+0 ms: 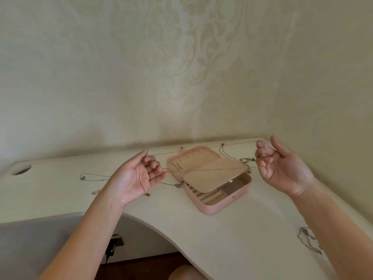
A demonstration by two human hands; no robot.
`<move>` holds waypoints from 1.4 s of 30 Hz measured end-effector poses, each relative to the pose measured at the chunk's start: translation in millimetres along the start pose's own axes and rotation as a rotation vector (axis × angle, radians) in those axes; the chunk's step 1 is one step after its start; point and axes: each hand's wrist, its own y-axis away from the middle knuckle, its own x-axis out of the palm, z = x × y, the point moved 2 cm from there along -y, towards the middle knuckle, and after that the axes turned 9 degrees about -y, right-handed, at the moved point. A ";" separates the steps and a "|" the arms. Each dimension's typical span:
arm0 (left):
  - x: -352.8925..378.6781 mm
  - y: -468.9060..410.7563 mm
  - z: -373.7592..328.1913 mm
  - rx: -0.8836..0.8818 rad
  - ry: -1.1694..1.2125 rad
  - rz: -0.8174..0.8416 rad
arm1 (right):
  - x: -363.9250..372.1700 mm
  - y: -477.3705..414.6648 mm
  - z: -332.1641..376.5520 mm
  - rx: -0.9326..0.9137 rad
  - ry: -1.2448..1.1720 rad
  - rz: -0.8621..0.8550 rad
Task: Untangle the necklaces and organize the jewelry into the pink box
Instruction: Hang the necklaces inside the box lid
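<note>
The pink box lies open in the middle of the white desk, its beige inner flap raised over the compartments. My left hand and my right hand are both palm up, one on each side of the box. Between them a thin necklace chain is stretched taut in a long loop; its near strand crosses above the flap. Each hand pinches one end of the loop with curled fingers.
Loose jewelry lies around the box: a pendant necklace, a heart pendant and a gold bracelet on the left, a gold chain on the right, a tangled silver chain near the front right. A cable hole is at the far left.
</note>
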 end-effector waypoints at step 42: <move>39.9 -75.7 59.1 0.192 -1.559 -0.528 | 204.9 -108.6 63.8 -0.332 1.468 0.284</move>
